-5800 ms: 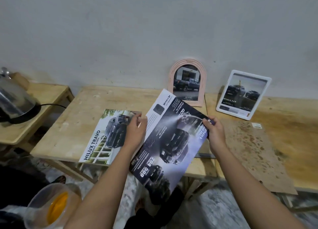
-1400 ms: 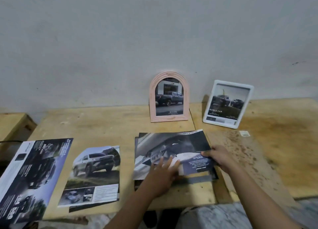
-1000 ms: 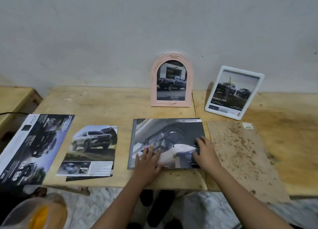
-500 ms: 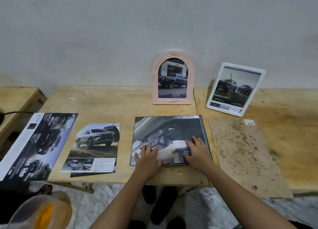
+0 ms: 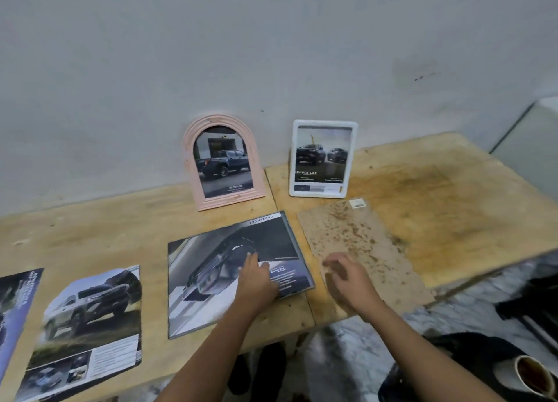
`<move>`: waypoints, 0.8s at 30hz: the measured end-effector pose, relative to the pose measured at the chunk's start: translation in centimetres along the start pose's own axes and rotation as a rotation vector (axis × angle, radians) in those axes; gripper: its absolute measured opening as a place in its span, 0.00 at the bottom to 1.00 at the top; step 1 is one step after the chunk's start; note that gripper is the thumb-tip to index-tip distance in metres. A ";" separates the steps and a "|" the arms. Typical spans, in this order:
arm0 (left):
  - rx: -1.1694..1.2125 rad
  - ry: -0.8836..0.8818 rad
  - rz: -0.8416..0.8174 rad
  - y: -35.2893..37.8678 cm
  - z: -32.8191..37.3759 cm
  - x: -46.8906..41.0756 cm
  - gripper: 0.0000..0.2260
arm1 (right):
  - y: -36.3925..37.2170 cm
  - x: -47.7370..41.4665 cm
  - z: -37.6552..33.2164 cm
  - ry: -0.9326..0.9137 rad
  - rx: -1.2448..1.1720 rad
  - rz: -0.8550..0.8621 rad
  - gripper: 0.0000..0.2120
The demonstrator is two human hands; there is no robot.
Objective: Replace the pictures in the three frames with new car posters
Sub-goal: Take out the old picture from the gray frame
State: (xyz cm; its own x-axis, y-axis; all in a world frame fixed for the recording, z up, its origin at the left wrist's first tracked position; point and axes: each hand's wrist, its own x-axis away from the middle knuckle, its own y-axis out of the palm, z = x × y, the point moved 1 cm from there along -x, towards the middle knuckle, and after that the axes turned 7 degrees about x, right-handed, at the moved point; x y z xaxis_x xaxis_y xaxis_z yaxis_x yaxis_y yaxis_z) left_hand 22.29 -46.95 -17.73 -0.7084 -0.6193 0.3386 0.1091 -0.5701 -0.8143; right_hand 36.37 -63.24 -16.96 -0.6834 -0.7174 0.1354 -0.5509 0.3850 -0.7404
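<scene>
Head view, the only view supplied: two frames stand against the wall at the back of the wooden table (image 5: 99,238), an arched pink frame (image 5: 222,162) and, just to its right, a white rectangular frame (image 5: 323,159); each holds a picture of a pickup truck. A third frame is not identifiable in this view. Three posters lie flat along the near edge: a dark poster (image 5: 232,265) at centre, a poster of a silver truck (image 5: 90,320) to its left, and a bluish poster (image 5: 15,314) cut off by the left border. The left hand (image 5: 256,280) rests flat on the dark poster's lower right part, fingers extended, gripping nothing. The right hand (image 5: 347,280) is blurred, open and empty, over a stained brown board (image 5: 359,250) beside the poster; whether it touches the board cannot be determined. Assessment: no frame has yet been opened, so the replacement itself remains to be done. Risks: the silver-truck and bluish posters appear to overhang the near edge, so a brush from a forearm could send them to the floor; the frames lean unsecured and may topple if reached for one-handed; the posters look larger than the frame openings, so fitting without trimming would crease them.
</scene>
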 end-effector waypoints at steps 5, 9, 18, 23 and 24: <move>0.032 0.278 -0.109 2.6 6.8 -0.9 0.21 | -5.4 2.2 4.8 0.379 -0.056 0.357 0.11; -0.135 0.429 -0.237 5.4 10.1 -0.4 0.25 | -7.3 4.5 7.7 0.733 -0.141 0.506 0.17; -0.278 0.458 -0.289 8.8 10.9 0.0 0.25 | -6.1 4.5 9.9 1.060 -0.873 0.473 0.10; -0.217 0.442 -0.228 8.7 11.0 0.5 0.24 | -6.2 5.1 9.4 0.999 -1.264 0.593 0.13; -0.219 0.440 -0.221 8.8 11.1 0.6 0.24 | -6.0 5.1 9.6 0.973 -1.309 0.597 0.14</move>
State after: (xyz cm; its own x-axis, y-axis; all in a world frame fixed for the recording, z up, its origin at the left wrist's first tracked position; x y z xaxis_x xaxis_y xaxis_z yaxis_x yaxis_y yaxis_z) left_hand 30.58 -58.28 -19.45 -0.9283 -0.1858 0.3221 -0.1905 -0.5062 -0.8411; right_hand 40.79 -74.75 -18.12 -0.6647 0.0806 0.7428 0.2084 0.9747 0.0807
